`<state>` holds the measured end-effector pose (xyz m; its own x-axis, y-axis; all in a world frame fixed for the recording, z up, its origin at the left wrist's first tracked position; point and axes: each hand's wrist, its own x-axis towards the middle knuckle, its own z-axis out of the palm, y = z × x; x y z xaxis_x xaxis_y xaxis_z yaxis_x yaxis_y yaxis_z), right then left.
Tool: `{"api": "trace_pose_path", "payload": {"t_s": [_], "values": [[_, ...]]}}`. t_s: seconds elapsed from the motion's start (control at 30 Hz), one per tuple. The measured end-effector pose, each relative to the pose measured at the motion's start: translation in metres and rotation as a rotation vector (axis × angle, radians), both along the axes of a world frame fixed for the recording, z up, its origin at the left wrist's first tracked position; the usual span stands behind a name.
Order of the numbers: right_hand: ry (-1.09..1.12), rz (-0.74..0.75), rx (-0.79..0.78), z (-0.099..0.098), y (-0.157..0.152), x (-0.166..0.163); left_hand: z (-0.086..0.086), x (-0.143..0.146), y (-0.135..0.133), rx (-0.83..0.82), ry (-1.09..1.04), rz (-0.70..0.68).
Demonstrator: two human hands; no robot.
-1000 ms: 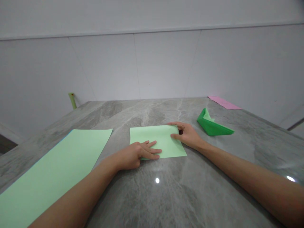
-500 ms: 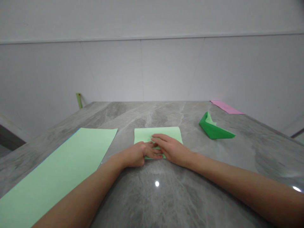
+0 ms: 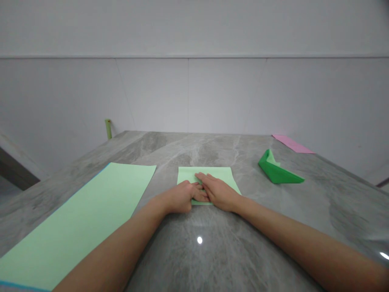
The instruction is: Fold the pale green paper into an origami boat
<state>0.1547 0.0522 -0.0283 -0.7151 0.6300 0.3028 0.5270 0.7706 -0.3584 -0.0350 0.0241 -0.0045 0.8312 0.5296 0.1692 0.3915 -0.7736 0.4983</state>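
A light green sheet of paper (image 3: 187, 173), folded over, lies in front of me with its fold along the far side. My left hand (image 3: 186, 196) rests on the near part of the paper, fingers stretched out to the right. From the other side my right hand (image 3: 220, 192) lies flat on the same paper, its fingers stretched and partly over the left fingertips. Both hands press down from above and grip nothing. The hands hide the middle and much of the near edge of the paper.
On the left lies a large light green sheet (image 3: 100, 211) with a blue edge beneath it. A folded green paper shape (image 3: 279, 173) sits to the right. Pink paper (image 3: 292, 143) lies at the far right edge of the grey marbled table (image 3: 200, 263), before a white wall.
The paper's far fold, rounded before, now looks flatter and straighter. My hands stay pressed on the paper, the right one slightly shifted. The whole view has moved a little.
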Motion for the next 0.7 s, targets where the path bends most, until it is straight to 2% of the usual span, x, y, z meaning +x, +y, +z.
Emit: {"api": "trace_pose_path", "payload": {"t_s": [0.07,0.17,0.23,0.33,0.47,0.7], "values": [[-0.013,-0.017,0.005,-0.001,-0.001,-0.001,-0.002,-0.002,0.0,0.071,0.054,0.136],[-0.06,-0.051,0.026,-0.002,-0.002,-0.002,-0.009,-0.001,0.005,0.183,0.116,0.431],[-0.097,-0.048,0.045,-0.002,-0.003,-0.003,-0.014,0.002,0.01,0.211,0.135,0.509],[-0.12,-0.027,0.089,-0.002,-0.003,-0.005,-0.022,0.011,0.016,0.233,0.178,0.558],[-0.16,-0.078,0.136,-0.003,-0.003,-0.008,-0.025,0.018,0.017,0.224,0.257,0.536],[-0.247,-0.177,0.104,0.0,-0.004,-0.011,-0.025,0.027,0.013,0.243,0.321,0.618]]}}
